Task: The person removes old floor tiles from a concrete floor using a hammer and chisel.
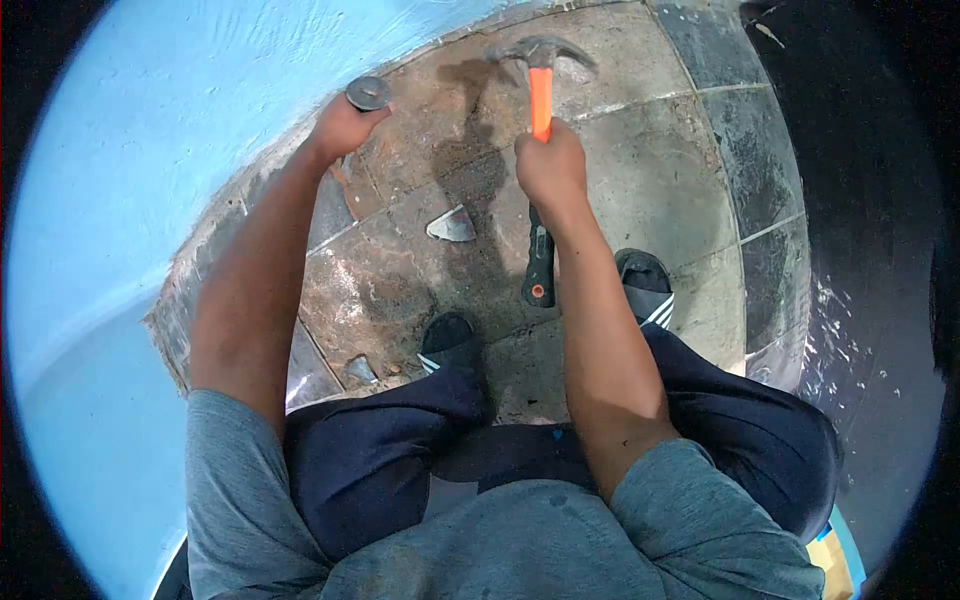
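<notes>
My left hand (pixel 343 130) is closed around a chisel (pixel 368 93) close to the foot of the wall. Mostly its round grey top faces me; the blade is hidden below the hand. In my right hand (pixel 556 168) is a claw hammer (pixel 541 98), gripped partway along its orange and black handle. The steel head is raised above the bare, rough floor (pixel 640 165), slightly blurred, to the right of the chisel. A broken tile shard (pixel 453 224) lies on the floor between my two arms.
A blue wall (pixel 190 170) curves along the left and back. Dark tiles (pixel 755 140) edge the floor on the right, beside a black surface (pixel 880 260) with white specks. My feet in dark slides (pixel 648 285) stand apart; another shard (pixel 361 369) lies near the left one.
</notes>
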Demonstrator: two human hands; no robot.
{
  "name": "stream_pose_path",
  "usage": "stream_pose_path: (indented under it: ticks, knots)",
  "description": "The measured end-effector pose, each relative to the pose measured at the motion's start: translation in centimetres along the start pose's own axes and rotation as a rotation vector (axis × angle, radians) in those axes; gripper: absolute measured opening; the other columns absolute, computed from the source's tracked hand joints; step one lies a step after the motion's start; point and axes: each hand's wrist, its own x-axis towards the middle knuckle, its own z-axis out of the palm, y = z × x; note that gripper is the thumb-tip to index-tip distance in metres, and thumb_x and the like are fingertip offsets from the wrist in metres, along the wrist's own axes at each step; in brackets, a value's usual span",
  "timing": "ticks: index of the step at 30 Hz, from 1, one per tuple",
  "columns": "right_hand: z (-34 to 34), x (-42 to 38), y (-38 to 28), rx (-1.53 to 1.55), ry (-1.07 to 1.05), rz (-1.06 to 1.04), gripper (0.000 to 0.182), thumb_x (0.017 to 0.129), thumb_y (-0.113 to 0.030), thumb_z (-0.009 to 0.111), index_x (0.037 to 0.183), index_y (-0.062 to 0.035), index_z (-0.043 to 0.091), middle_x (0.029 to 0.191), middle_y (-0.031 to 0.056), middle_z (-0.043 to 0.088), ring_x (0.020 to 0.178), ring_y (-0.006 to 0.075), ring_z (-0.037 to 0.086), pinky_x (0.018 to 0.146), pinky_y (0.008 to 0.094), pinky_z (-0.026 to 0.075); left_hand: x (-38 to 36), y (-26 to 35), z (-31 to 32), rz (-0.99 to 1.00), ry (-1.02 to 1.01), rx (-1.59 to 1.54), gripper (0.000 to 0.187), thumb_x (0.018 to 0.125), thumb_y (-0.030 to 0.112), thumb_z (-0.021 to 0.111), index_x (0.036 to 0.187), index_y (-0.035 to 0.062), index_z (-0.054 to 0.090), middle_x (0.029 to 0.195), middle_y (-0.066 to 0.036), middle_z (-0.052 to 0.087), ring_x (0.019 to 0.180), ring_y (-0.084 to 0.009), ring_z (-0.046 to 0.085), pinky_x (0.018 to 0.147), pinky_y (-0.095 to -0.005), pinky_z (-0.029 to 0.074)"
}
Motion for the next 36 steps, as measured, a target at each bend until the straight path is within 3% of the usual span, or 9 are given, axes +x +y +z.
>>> stream_pose_path:
  ticks: [4, 6, 13, 16, 24, 27, 29, 31, 36]
  knots:
    - [-0.5, -0.3, -2.5, -0.023, 0.088, -0.088, 0.028, 0.085, -0.015, 0.06, 0.107, 0.0025, 0.061, 0.099, 0.0293, 0.069, 0.099, 0.0468, 0.067, 0.088, 0.0521, 0.051, -0.2, 0.1, 1.1, -0.04, 0.003, 0.079, 0.053, 0.091, 0.048, 0.072, 0.125, 0.0065, 0.067, 0.12, -0.014, 0.072, 0.114, -0.0334, 0.066, 0.099, -0.0413, 0.049]
    - [0.3, -0.9, -3.6, -0.013, 0.111, -0.126, 0.028, 0.086, -0.015, 0.061, 0.108, 0.0029, 0.059, 0.098, 0.0293, 0.068, 0.099, 0.0472, 0.066, 0.088, 0.0532, 0.051, -0.2, 0.5, 0.9, -0.063, -0.047, 0.088, 0.055, 0.093, 0.047, 0.071, 0.126, 0.004, 0.065, 0.124, -0.016, 0.07, 0.116, -0.0318, 0.065, 0.101, -0.0401, 0.048]
    - [3.1, -3.3, -5.0, -0.308, -0.293, -0.153, 0.034, 0.088, -0.02, 0.063, 0.114, 0.002, 0.06, 0.104, 0.028, 0.07, 0.101, 0.0457, 0.067, 0.089, 0.0541, 0.052, 0.1, -0.5, 0.8, 0.047, -0.003, -0.075, 0.056, 0.091, 0.046, 0.072, 0.13, 0.0061, 0.064, 0.125, -0.015, 0.07, 0.117, -0.0318, 0.065, 0.101, -0.0398, 0.048]
    - [2.4, -3.3, -5.3, -0.264, -0.258, -0.141, 0.032, 0.089, -0.023, 0.062, 0.111, 0.0009, 0.062, 0.104, 0.0277, 0.07, 0.101, 0.0459, 0.067, 0.089, 0.0538, 0.051, 0.1, -0.7, 0.5, 0.026, -0.04, -0.11, 0.054, 0.092, 0.043, 0.073, 0.13, 0.0053, 0.064, 0.125, -0.015, 0.07, 0.117, -0.0315, 0.065, 0.101, -0.04, 0.048]
    - [-2.6, -1.2, -10.6, 0.347, 0.221, -0.34, 0.034, 0.099, -0.031, 0.059, 0.103, 0.0024, 0.061, 0.089, 0.0247, 0.068, 0.086, 0.0458, 0.067, 0.077, 0.0513, 0.052, -0.4, -0.7, 0.4, -0.037, -0.07, -0.071, 0.051, 0.092, 0.039, 0.073, 0.129, 0.0052, 0.064, 0.123, -0.014, 0.071, 0.115, -0.0292, 0.065, 0.101, -0.0399, 0.048]
    - [-0.5, -2.8, -10.2, 0.313, 0.366, -0.352, 0.034, 0.101, -0.032, 0.055, 0.104, 0.002, 0.058, 0.084, 0.0244, 0.066, 0.082, 0.0472, 0.066, 0.075, 0.0538, 0.05, -0.5, 0.6, -0.2, -0.064, -0.092, -0.044, 0.052, 0.092, 0.039, 0.073, 0.129, 0.0042, 0.063, 0.126, -0.015, 0.069, 0.116, -0.0283, 0.064, 0.102, -0.0398, 0.048]
    - [3.6, -3.9, -6.2, 0.006, 0.225, -0.322, 0.033, 0.102, -0.031, 0.053, 0.106, 0.0016, 0.058, 0.088, 0.0274, 0.068, 0.087, 0.0487, 0.066, 0.078, 0.0554, 0.05, -0.8, 0.7, 0.0, -0.034, -0.083, -0.062, 0.053, 0.093, 0.04, 0.073, 0.13, 0.0037, 0.062, 0.128, -0.015, 0.068, 0.117, -0.0279, 0.064, 0.102, -0.0397, 0.047]
    - [4.1, -5.1, -5.4, -0.306, -0.225, -0.163, 0.034, 0.101, -0.032, 0.054, 0.107, 0.0016, 0.059, 0.095, 0.0309, 0.068, 0.092, 0.0504, 0.066, 0.082, 0.0572, 0.05, -0.6, 0.8, 0.5, 0.042, -0.041, -0.111, 0.054, 0.093, 0.041, 0.073, 0.13, 0.004, 0.062, 0.129, -0.015, 0.068, 0.117, -0.0278, 0.064, 0.102, -0.0397, 0.048]
    - [4.6, -4.8, -3.7, -0.17, -0.202, -0.049, 0.037, 0.1, -0.033, 0.056, 0.108, 0.0022, 0.06, 0.099, 0.031, 0.069, 0.097, 0.0509, 0.065, 0.085, 0.0565, 0.05, -0.9, 1.3, 0.3, 0.0, -0.093, -0.11, 0.049, 0.092, 0.037, 0.074, 0.127, 0.0042, 0.064, 0.124, -0.016, 0.07, 0.115, -0.0291, 0.065, 0.101, -0.0397, 0.048]
